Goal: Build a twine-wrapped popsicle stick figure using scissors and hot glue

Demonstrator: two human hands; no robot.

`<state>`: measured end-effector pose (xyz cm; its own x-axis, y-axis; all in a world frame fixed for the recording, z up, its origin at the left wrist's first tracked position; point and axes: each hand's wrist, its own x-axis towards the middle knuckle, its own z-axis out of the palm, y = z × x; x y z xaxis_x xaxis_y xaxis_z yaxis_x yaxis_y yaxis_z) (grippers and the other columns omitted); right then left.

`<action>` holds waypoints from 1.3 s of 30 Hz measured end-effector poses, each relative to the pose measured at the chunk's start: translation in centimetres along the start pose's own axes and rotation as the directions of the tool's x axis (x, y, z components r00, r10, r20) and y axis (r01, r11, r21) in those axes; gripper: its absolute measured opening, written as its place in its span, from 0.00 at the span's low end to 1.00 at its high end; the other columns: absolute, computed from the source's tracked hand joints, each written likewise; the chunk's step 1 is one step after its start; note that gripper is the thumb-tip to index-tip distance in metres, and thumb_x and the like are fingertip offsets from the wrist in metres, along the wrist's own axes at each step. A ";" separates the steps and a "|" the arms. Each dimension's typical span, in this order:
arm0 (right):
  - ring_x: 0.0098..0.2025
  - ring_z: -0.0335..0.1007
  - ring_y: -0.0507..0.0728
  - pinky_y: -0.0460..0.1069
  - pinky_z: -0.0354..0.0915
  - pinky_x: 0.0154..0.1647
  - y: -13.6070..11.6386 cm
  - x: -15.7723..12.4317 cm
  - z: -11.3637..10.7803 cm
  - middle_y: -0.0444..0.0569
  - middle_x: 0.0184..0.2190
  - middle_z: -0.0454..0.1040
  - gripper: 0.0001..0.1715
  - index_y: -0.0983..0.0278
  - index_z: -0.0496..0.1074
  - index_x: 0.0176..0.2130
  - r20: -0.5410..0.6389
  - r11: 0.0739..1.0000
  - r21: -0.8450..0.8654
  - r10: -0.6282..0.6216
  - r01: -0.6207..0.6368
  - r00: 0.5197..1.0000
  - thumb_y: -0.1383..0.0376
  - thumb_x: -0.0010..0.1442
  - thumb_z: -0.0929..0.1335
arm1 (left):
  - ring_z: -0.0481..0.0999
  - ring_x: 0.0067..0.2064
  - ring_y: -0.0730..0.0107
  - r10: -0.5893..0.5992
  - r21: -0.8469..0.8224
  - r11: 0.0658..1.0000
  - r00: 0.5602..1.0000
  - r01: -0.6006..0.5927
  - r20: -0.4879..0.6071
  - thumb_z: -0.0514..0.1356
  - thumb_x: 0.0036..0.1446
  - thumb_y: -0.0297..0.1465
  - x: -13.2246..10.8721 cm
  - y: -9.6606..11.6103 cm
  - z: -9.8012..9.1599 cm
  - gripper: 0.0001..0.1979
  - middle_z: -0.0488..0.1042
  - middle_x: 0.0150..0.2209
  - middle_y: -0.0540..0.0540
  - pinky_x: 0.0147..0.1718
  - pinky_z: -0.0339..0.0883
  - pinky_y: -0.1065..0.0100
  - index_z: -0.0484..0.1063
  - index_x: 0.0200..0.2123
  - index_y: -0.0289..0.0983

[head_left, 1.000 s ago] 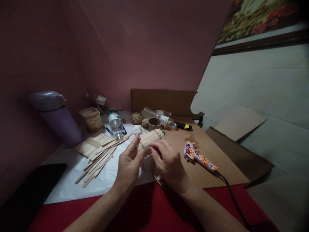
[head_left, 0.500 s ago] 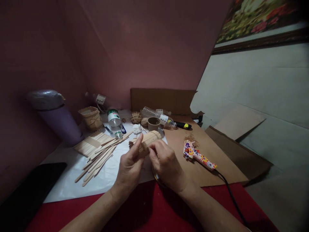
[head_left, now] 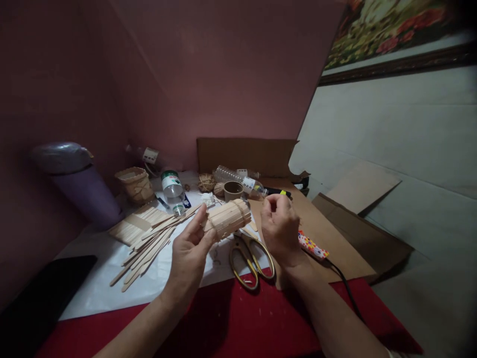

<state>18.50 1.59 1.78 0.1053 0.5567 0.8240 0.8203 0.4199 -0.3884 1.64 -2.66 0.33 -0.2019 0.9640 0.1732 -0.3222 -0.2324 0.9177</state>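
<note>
My left hand (head_left: 191, 248) grips a small cylinder made of wooden craft sticks (head_left: 228, 219), held on its side above the white sheet (head_left: 93, 283). My right hand (head_left: 280, 227) is lifted to the right of the cylinder, its fingertips pinched together; what they pinch is too thin to make out. Gold-handled scissors (head_left: 250, 258) lie on the sheet just below both hands. A patterned glue gun (head_left: 312, 247) rests on brown cardboard (head_left: 335, 248), partly behind my right hand.
Loose craft sticks (head_left: 149, 238) are spread at the left. At the back stand a small woven basket (head_left: 134, 184), plastic bottles (head_left: 172, 187), twine balls (head_left: 206, 182), a brown cup (head_left: 233, 190) and a purple bin (head_left: 80, 186). A dark phone (head_left: 44, 293) lies at the near left.
My right hand has come off the cylinder and moved up and to the right with pinched fingers, uncovering the scissors. My left hand keeps hold of the cylinder.
</note>
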 end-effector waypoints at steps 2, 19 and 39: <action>0.34 0.70 0.56 0.52 0.67 0.36 -0.3 0.1 -0.5 0.51 0.32 0.72 0.06 0.65 0.65 0.37 0.009 0.976 0.208 0.066 -0.066 0.998 0.70 0.62 0.60 | 0.71 0.55 0.56 -0.036 -0.055 0.998 0.999 0.035 -0.006 0.68 0.46 0.32 0.3 -0.1 -0.1 0.36 0.71 0.55 0.37 0.55 0.64 0.59 0.63 0.60 0.35; 0.33 0.67 0.55 0.49 0.63 0.35 -3.6 -2.3 0.1 0.48 0.29 0.71 0.07 0.65 0.69 0.32 0.319 0.930 0.366 -0.158 0.032 0.934 0.73 0.60 0.63 | 0.76 0.40 0.63 -0.028 0.141 0.990 0.999 0.030 -0.016 0.68 0.45 0.35 0.1 -0.3 0.1 0.37 0.79 0.40 0.43 0.40 0.71 0.67 0.64 0.59 0.34; 0.31 0.67 0.58 0.51 0.65 0.32 -3.8 -3.2 1.4 0.50 0.28 0.68 0.08 0.63 0.63 0.31 0.348 0.968 0.151 -0.244 0.203 0.905 0.72 0.61 0.59 | 0.74 0.36 0.76 0.069 0.253 0.963 0.992 -0.095 0.109 0.64 0.51 0.30 -0.2 -1.0 -0.3 0.31 0.78 0.34 0.54 0.43 0.66 0.73 0.63 0.59 0.41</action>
<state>14.33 -0.77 0.09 -0.3005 0.6511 0.6970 0.7302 0.6272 -0.2711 1.72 -2.67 -0.76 -0.1215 0.9540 0.2740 -0.0575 -0.2823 0.9576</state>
